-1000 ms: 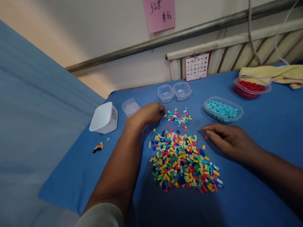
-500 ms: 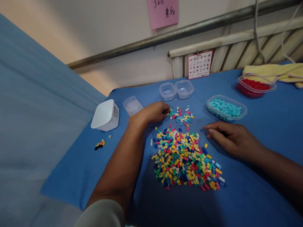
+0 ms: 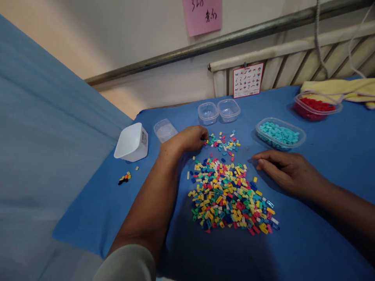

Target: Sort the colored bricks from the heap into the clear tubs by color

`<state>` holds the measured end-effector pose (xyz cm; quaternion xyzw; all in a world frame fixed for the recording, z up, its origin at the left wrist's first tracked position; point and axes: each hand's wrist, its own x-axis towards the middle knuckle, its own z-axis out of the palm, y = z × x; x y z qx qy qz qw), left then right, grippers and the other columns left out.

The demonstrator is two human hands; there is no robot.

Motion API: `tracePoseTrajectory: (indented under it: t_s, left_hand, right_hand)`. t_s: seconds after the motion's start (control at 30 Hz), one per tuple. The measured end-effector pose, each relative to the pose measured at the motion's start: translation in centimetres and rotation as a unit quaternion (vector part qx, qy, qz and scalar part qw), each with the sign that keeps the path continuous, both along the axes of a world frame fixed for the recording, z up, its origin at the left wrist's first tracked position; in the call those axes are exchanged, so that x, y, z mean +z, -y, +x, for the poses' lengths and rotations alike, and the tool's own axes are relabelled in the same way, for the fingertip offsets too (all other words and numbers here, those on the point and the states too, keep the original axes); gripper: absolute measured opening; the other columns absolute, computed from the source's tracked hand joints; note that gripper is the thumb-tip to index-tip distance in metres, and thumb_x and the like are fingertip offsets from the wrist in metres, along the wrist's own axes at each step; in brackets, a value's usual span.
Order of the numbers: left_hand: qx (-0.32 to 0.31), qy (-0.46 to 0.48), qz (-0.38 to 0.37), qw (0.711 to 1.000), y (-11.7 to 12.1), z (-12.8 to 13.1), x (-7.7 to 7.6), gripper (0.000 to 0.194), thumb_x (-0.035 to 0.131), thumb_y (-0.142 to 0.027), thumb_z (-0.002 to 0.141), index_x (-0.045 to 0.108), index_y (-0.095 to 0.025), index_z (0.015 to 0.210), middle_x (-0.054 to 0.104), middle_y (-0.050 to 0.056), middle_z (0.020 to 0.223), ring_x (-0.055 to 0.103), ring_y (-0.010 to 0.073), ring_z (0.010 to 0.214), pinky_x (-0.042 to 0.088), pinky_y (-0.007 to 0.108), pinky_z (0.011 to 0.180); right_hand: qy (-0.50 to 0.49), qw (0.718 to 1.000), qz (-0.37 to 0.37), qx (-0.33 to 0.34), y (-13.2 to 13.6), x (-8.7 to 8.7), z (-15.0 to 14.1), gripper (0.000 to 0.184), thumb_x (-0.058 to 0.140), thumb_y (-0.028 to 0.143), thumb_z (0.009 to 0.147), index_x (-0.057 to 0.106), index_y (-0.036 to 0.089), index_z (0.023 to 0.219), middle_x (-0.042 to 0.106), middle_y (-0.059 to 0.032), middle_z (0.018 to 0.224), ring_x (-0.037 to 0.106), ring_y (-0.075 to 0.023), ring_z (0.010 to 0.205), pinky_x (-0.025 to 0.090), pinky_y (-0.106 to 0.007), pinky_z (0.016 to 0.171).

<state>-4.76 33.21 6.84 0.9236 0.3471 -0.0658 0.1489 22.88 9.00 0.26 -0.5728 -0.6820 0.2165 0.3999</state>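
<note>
My left hand [image 3: 195, 137] reaches to the left edge of a small scatter of toy bricks [image 3: 225, 146], mostly teal, pink and yellow. Its fingers curl down among the nearest pieces, and the hand hides whether a brick is between them. On the blue cloth to the right of the bricks rests my right hand [image 3: 285, 171], fingers folded in, with thumb and index finger close together and no brick showing there. Between my forearms lies a large mixed heap of small toy bricks [image 3: 228, 195] in yellow, pink, green, blue and white.
Two clear tubs [image 3: 228, 110] stand behind the scatter. A clear container [image 3: 165, 130] and a white bin [image 3: 131, 143] are at left, near a few black, orange and yellow pieces [image 3: 125, 178]. At right are a tub of turquoise bricks [image 3: 279, 133], a tub of red bricks [image 3: 316, 106] and yellow cloth [image 3: 357, 89].
My left hand's fingertips have shifted very slightly left against the scattered bricks. My right hand stays in place, and the view has shifted a little.
</note>
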Motion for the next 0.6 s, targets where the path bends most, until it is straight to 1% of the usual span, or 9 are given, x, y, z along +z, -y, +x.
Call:
tracePoseTrajectory:
  t_s: [0.1,0.27,0.43,0.5,0.6]
  left_hand:
    - [0.017,-0.012,0.006,1.0,0.3,0.1,0.3,0.031,0.069,-0.011,0.082,0.078,-0.023,0.109,0.08,0.003,0.1,0.067,0.0216,0.082,0.043,0.031,0.068]
    - [0.009,-0.048,-0.001,0.999,0.8,0.6,0.9,0.027,0.069,-0.017,0.086,0.078,-0.021,0.112,0.08,0.004,0.104,0.067,0.0212,0.084,0.041,0.031,0.069]
    - [0.001,-0.062,0.046,0.997,1.4,1.1,1.3,0.025,0.065,-0.017,0.09,0.077,-0.02,0.112,0.08,0.007,0.106,0.067,0.0222,0.087,0.04,0.032,0.071]
    - [0.004,-0.074,0.051,0.996,1.6,1.3,1.5,0.023,0.065,-0.016,0.09,0.077,-0.019,0.11,0.079,0.007,0.105,0.066,0.0221,0.086,0.039,0.032,0.071]
    - [0.025,-0.095,0.039,0.994,1.7,1.3,2.1,0.02,0.066,-0.017,0.09,0.076,-0.019,0.107,0.078,0.007,0.099,0.064,0.0216,0.081,0.038,0.032,0.07]
  right_hand:
    - [0.002,1.0,-0.001,0.0,-0.1,0.0,0.0,0.026,0.061,0.036,0.108,0.083,0.025,0.117,0.083,-0.0026,0.088,0.078,-0.0198,0.071,0.061,-0.031,0.064]
    - [0.011,1.0,0.002,0.009,-0.1,-0.1,0.2,0.027,0.061,0.035,0.108,0.083,0.024,0.12,0.083,-0.0024,0.088,0.077,-0.0189,0.071,0.06,-0.029,0.065]
    - [0.016,1.0,0.006,0.006,-0.2,-0.1,0.2,0.025,0.062,0.035,0.108,0.082,0.024,0.118,0.082,-0.0009,0.087,0.075,-0.0171,0.069,0.057,-0.028,0.064]
    - [0.017,1.0,0.005,0.007,-0.3,0.0,0.0,0.025,0.061,0.033,0.108,0.082,0.023,0.118,0.083,-0.0008,0.088,0.076,-0.0171,0.071,0.057,-0.028,0.066]
    - [0.02,1.0,0.007,0.009,-0.6,0.3,-0.1,0.026,0.059,0.03,0.107,0.082,0.022,0.119,0.084,-0.001,0.09,0.077,-0.017,0.073,0.056,-0.028,0.067]
